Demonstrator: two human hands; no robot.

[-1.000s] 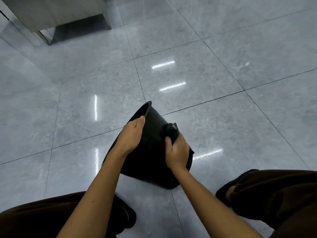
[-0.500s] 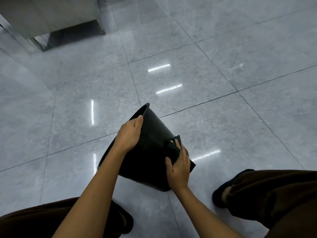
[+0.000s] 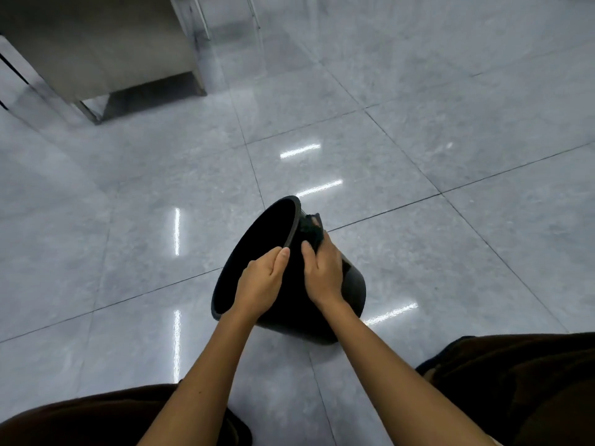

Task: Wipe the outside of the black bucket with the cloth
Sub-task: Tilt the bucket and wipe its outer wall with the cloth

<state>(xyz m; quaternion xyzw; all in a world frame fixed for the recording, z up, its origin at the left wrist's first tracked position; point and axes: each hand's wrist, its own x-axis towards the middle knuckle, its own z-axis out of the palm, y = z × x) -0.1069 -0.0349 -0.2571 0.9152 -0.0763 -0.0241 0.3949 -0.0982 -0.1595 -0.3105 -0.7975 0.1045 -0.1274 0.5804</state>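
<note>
The black bucket lies tilted on the grey tiled floor, its mouth turned to the left and away from me. My left hand grips the near part of the rim, thumb on the outside. My right hand presses a dark cloth against the upper outside wall, just behind the rim. Most of the cloth is hidden under my fingers; a crumpled end sticks out beyond them.
A grey metal cabinet on legs stands at the back left. My knees in dark trousers frame the bottom of the view, with a dark shoe near the left one. Glossy floor tiles stretch all around.
My right hand has slid the cloth up the bucket's wall from near the base to just behind the rim. The bucket has tipped so its opening shows more.
</note>
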